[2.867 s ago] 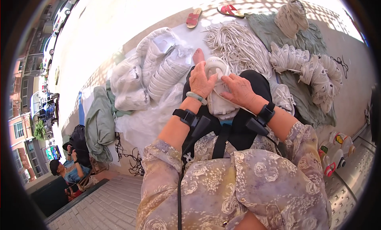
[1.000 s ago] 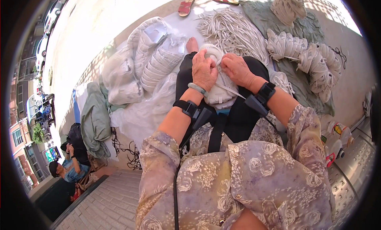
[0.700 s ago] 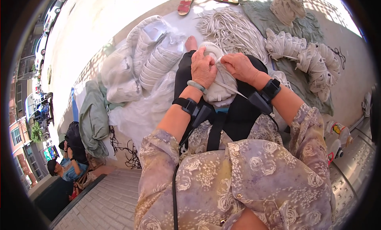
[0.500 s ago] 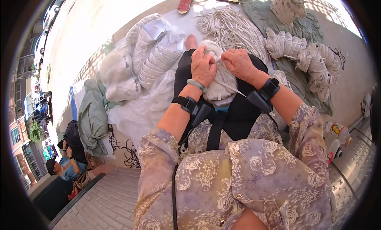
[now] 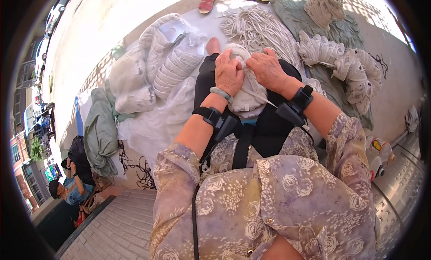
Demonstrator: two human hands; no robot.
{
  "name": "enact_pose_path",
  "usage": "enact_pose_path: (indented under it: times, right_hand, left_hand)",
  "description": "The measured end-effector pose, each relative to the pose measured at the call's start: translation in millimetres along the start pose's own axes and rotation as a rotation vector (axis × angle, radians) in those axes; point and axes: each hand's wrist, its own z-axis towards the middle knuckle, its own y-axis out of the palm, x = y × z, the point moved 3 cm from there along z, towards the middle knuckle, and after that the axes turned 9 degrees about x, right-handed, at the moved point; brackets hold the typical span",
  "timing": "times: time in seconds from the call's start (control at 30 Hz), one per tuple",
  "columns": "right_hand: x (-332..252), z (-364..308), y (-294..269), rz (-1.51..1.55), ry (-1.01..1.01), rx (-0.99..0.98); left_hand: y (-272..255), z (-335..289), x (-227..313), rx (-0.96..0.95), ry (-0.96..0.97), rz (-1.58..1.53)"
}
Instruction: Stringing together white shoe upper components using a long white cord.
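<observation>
1. Head view, grip: the left hand (image 5: pixel 229 74) lay against the left side of a white, rounded shoe (image 5: pixel 244 103), its fingers bent toward the toe and its thumb near the middle. The right hand (image 5: pixel 268 71) was at the shoe's right side, thumb and forefinger drawn close. What either hand pinched was hidden, so firmness could not be told. A narrow white lace (image 5: pixel 259 97) slanted from the shoe toward the right wrist.

2. Head view, edges and room: the shoe lay on the lap between two black-trousered thighs, toe pointing away. A narrow gap parted the hands. Past the right hand lay a tangled heap of long white laces (image 5: pixel 265 33); further right, pale bundled stacks (image 5: pixel 341 65) lay beside a grey-green cloth (image 5: pixel 352 33). Left of the left knee were white stacks in clear plastic (image 5: pixel 173 67).

3. Head view, counts: one shoe on the lap, two red sandals (image 5: pixel 208 3) at the top, two black wrist devices (image 5: pixel 299 100), one bare foot (image 5: pixel 213 46), and one other person (image 5: pixel 77 188) at lower left. The laces in the heap were too many to count.
</observation>
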Motion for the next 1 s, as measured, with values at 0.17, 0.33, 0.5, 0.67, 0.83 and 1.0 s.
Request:
enact_pose_path:
  times: [0.17, 0.33, 0.5, 0.67, 0.83, 1.0]
  right_hand:
    - [-2, 1, 1, -0.022, -0.016, -0.019]
    - [-5, 3, -1, -0.04, -0.033, -0.029]
    - [-11, 5, -3, -0.158, -0.103, -0.028]
    - [-9, 6, -4, -0.201, -0.101, -0.052]
    - [-10, 4, 1, -0.208, -0.125, -0.014]
    - [-11, -2, 11, -0.141, -0.088, 0.019]
  left_hand:
    - [1, 0, -1, -0.029, -0.012, 0.01]
    - [0, -1, -1, -0.032, -0.018, 0.01]
    - [0, -1, -1, -0.038, -0.024, 0.02]
    - [0, -1, -1, -0.039, -0.027, 0.013]
    - [1, -1, -1, -0.006, -0.006, -0.008]
    - [3, -2, -3, -0.024, -0.015, 0.01]
